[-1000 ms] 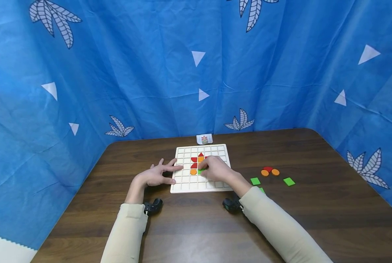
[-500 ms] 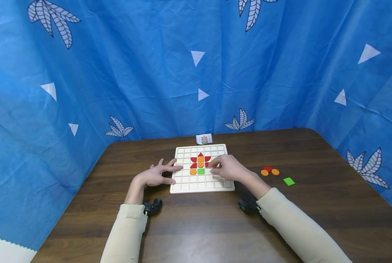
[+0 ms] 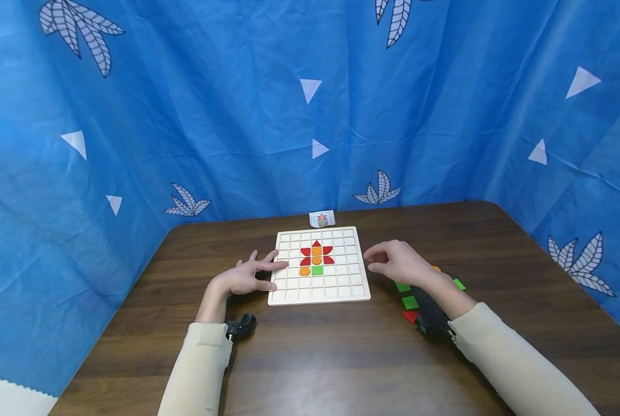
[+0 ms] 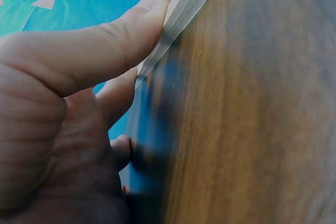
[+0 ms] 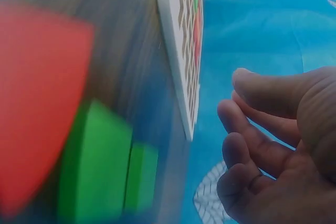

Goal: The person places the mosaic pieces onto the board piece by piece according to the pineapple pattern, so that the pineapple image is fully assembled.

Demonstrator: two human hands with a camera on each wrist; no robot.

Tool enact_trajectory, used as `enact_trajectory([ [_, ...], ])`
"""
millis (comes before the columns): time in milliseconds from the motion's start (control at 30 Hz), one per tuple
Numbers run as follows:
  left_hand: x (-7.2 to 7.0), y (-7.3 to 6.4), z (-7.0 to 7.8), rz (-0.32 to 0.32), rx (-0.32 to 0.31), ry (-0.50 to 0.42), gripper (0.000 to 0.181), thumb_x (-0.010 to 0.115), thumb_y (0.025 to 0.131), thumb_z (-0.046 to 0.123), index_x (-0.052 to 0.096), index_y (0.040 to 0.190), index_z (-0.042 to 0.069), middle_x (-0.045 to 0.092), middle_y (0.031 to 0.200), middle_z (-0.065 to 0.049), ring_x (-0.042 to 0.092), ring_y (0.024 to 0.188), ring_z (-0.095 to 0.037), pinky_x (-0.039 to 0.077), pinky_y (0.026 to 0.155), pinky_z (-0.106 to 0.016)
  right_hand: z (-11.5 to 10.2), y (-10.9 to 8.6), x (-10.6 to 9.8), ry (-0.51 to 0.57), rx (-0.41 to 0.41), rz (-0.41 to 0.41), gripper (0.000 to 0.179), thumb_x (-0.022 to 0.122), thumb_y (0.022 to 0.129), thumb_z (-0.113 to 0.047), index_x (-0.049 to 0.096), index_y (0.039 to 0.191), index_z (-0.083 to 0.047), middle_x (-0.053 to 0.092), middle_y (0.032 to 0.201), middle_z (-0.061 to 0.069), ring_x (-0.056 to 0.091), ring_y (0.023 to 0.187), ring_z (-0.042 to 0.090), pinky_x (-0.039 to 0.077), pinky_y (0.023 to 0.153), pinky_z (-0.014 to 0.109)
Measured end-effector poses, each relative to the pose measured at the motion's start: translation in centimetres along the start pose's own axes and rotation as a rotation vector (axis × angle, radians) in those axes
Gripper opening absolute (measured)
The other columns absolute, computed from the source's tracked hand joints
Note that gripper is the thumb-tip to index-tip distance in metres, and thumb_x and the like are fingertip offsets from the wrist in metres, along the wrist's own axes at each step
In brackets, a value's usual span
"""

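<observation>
A white grid board (image 3: 341, 292) lies on the table. On it sit red pieces (image 3: 329, 260), orange pieces (image 3: 316, 251), an orange disc (image 3: 305, 270) and a green square (image 3: 317, 270). My left hand (image 3: 244, 278) has its fingers spread over the board's left edge; in the left wrist view its thumb (image 4: 126, 40) touches the rim. Right of the board, my right hand (image 3: 400, 263) hovers over the table, fingers loosely bent and nothing between them. Below its wrist lie green squares (image 3: 409, 302) and a red piece (image 3: 411, 316); the forearm hides part of this group.
A small picture card (image 3: 322, 218) lies behind the board. Another green square (image 3: 459, 283) and a bit of an orange disc (image 3: 437, 268) show past the right wrist. A blue curtain (image 3: 268, 115) hangs around the table (image 3: 299, 358).
My right hand has let go of the green square on the board and moved right, off the board, to the loose pieces. My left hand has stayed at the board's edge.
</observation>
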State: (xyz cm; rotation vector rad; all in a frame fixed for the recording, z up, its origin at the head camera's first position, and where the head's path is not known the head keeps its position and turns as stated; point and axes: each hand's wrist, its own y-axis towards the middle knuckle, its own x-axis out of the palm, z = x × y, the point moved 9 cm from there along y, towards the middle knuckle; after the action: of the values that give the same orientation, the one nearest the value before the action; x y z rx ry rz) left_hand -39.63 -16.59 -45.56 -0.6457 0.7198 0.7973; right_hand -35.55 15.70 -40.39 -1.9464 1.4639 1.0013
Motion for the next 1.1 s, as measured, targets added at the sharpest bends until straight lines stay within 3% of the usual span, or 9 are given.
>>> enact_trajectory([
  [333, -0.2, -0.3, 0.1, 0.007, 0.012, -0.016, 0.062, 0.074, 0.093, 0.032, 0.054, 0.151, 0.032, 0.016, 0.174, -0.006, -0.01, 0.158, -0.05, -0.008, 0.118, -0.078, 3.3, -2.6, -2.9, -0.044, 0.047, 0.028, 0.034, 0.075, 0.094, -0.015, 0.072, 0.126, -0.004, 0.074, 0.115, 0.013, 0.066, 0.094, 0.021, 0.061, 0.08, 0.038],
  [567, -0.2, -0.3, 0.3, -0.001, 0.016, -0.011, 0.061, 0.074, 0.094, 0.033, 0.053, 0.152, 0.031, 0.015, 0.175, -0.005, -0.011, 0.158, -0.049, -0.008, 0.118, -0.077, 6.0, -4.1, -4.4, -0.024, 0.082, 0.047, 0.039, 0.077, 0.093, -0.018, 0.069, 0.128, -0.002, 0.074, 0.113, 0.015, 0.063, 0.089, 0.021, 0.056, 0.072, 0.032],
  [867, -0.1, -0.1, 0.1, -0.01, 0.013, -0.002, 0.061, 0.073, 0.094, 0.034, 0.052, 0.152, 0.033, 0.014, 0.175, -0.002, -0.012, 0.158, -0.047, -0.008, 0.119, -0.076, 9.6, -5.6, -5.9, -0.035, 0.124, 0.062, 0.038, 0.078, 0.092, -0.019, 0.07, 0.124, -0.002, 0.071, 0.113, 0.017, 0.058, 0.09, 0.025, 0.051, 0.072, 0.03],
  [1100, 0.0, 0.0, 0.0, -0.011, 0.005, -0.002, 0.062, 0.074, 0.094, 0.035, 0.052, 0.152, 0.034, 0.015, 0.175, -0.001, -0.012, 0.158, -0.047, -0.007, 0.119, -0.077, 11.7, -6.0, -6.2, 0.024, 0.099, -0.002, 0.03, 0.072, 0.096, -0.013, 0.071, 0.124, -0.002, 0.071, 0.111, 0.014, 0.061, 0.09, 0.022, 0.053, 0.07, 0.028],
])
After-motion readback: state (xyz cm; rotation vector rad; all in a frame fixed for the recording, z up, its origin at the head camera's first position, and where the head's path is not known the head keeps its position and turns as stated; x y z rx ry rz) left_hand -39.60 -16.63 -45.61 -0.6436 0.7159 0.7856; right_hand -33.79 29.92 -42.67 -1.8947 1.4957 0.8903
